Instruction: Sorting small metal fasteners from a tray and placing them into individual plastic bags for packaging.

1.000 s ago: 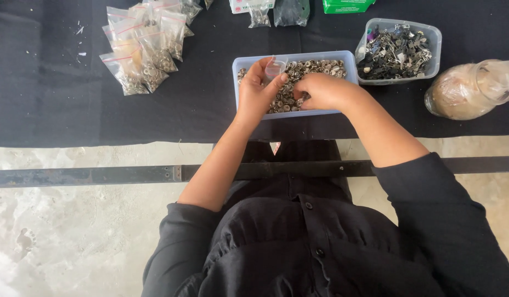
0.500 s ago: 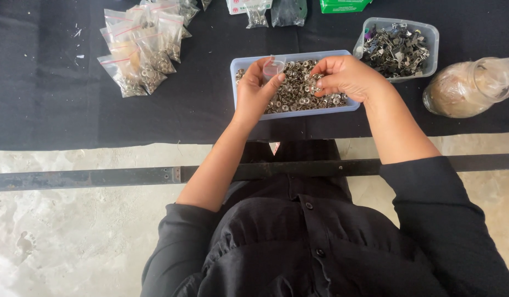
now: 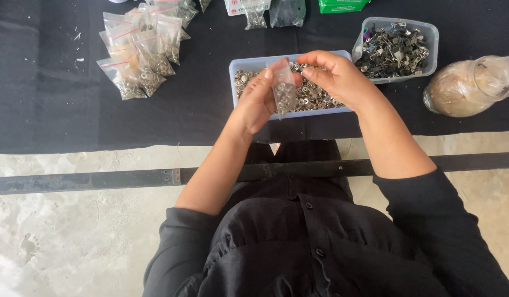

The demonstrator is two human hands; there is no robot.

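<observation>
My left hand (image 3: 258, 102) holds a small clear plastic bag (image 3: 284, 89) partly filled with small metal rings, pinching it upright by its top. My right hand (image 3: 335, 76) hovers right beside the bag's mouth, fingers curled with thumb and fingertips pinched together; whether it holds any rings I cannot tell. Both hands are over the near edge of a pale blue tray (image 3: 249, 61) full of small silver metal rings, which rests on a black cloth-covered table (image 3: 56, 110).
A pile of several filled small bags (image 3: 141, 52) with red seal strips lies at the left. A clear tub of dark metal parts (image 3: 397, 49) sits right of the tray, and a glass jar (image 3: 469, 85) lies on its side at the far right. More bags and a green box (image 3: 342, 5) line the far edge.
My right hand has come up out of the tray of rings and moved to the bag's mouth. My left hand lifted the bag and brought it nearer to me.
</observation>
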